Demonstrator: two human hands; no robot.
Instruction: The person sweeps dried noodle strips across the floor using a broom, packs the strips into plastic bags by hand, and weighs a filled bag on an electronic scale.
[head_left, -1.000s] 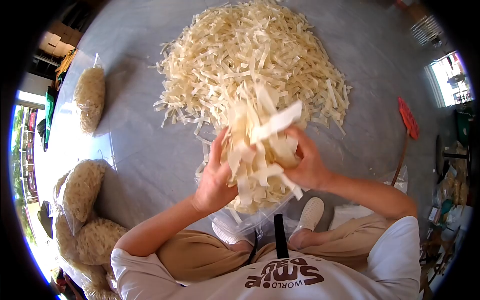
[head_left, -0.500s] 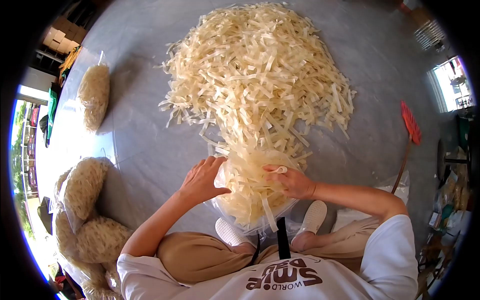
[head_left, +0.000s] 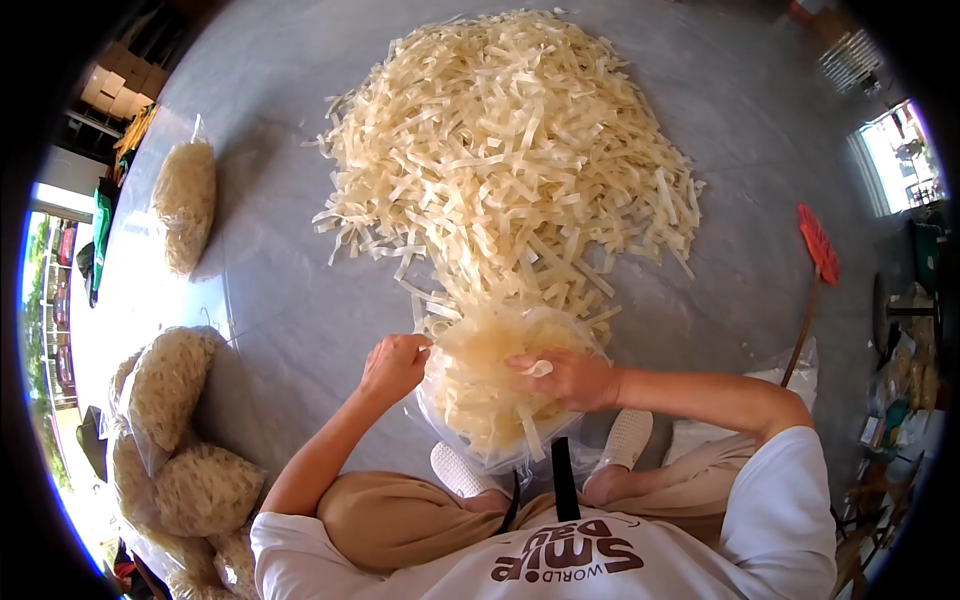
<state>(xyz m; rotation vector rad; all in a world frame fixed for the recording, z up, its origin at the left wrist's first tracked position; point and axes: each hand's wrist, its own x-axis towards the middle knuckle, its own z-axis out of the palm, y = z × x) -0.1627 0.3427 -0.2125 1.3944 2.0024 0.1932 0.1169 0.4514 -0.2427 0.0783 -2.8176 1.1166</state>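
Observation:
A large heap of pale cream strips [head_left: 510,140] lies on the grey floor and narrows toward a clear plastic bag [head_left: 450,425] by my feet. The bag holds many of the same strips. My left hand [head_left: 395,365] is closed on the bag's left edge near its mouth. On the right side of the mouth, my right hand [head_left: 568,378] rests over the strips with a curled strip [head_left: 540,369] at its fingers; its fingers look bent together around that strip.
Filled bags of strips [head_left: 208,490] are piled at the lower left, and another filled bag [head_left: 184,205] stands farther up. At the right a red fly swatter [head_left: 819,245] lies near clear plastic [head_left: 800,370]. My shoes [head_left: 628,438] flank the bag.
Both hands came down from holding a bundle of strips above the bag. The strips are now in the bag, and my left hand has closed at its edge.

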